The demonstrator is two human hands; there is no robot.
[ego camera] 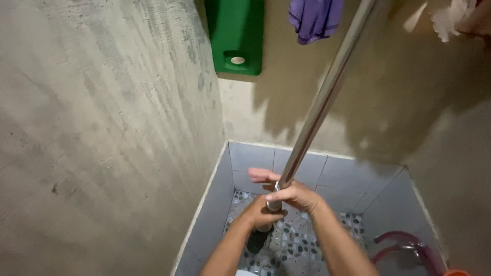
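While my left hand point(261, 213) and right hand point(294, 194) both hold tight the lower end of the metal pole point(322, 102), which leans toward one o'clock, I judge the work on the tiled floor point(296, 245) only in progress.

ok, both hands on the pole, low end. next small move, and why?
Probably slide the right hand higher up the pole. Both it and the left hand sit bunched at the bottom end while most of the length leans up unsupported; a wider grip would likely steady it.
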